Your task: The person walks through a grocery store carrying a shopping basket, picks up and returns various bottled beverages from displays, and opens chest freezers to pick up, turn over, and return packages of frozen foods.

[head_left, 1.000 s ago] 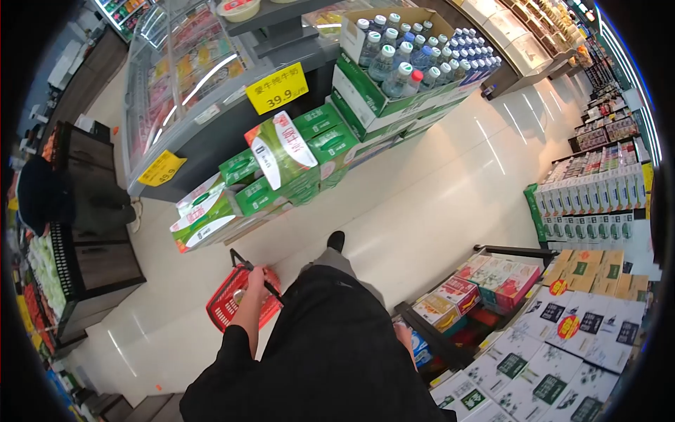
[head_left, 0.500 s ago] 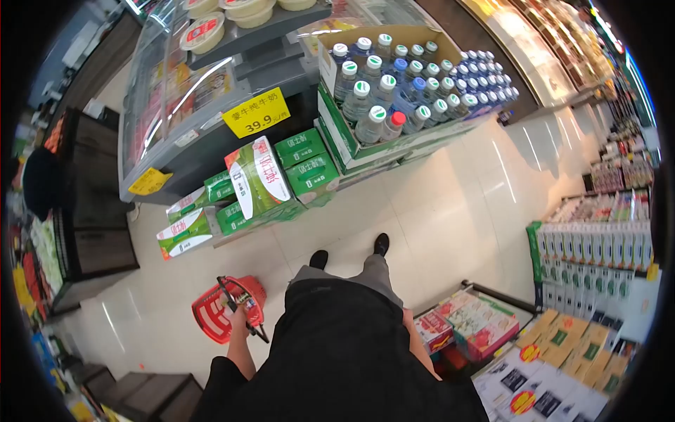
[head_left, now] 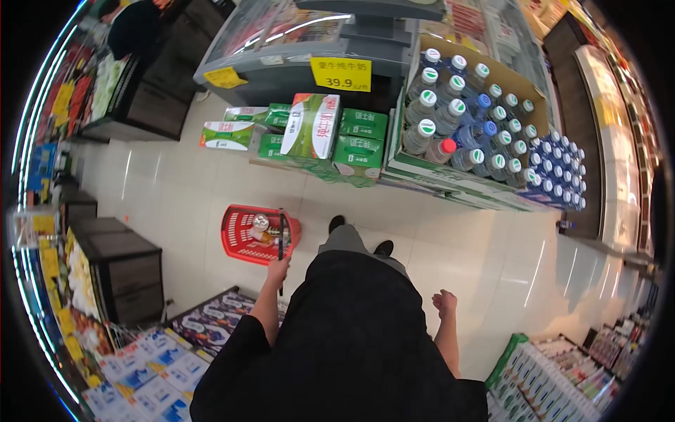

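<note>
My left hand (head_left: 278,269) is closed around the black handle (head_left: 282,235) of a red shopping basket (head_left: 239,239). The basket hangs at the left of my body, and a can (head_left: 261,222) and some small packages lie inside it. At my right side, my right hand (head_left: 444,302) hangs in the air with its fingers curled loosely; whether they enclose anything is too small to tell. Green and white milk cartons (head_left: 313,126) are stacked beyond the basket, below a yellow price sign (head_left: 341,74).
An open box of bottles (head_left: 450,169) stands right of the cartons, beside a freezer (head_left: 281,67). At the upper left, a person (head_left: 133,28) is by a produce stand (head_left: 151,91). Stacked goods fill the lower left (head_left: 155,366) and lower right (head_left: 548,380).
The view has turned to the right, so the shelves and bottles have shifted. The basket now shows its contents more fully. My right hand has come out from beside my body into clear view.
</note>
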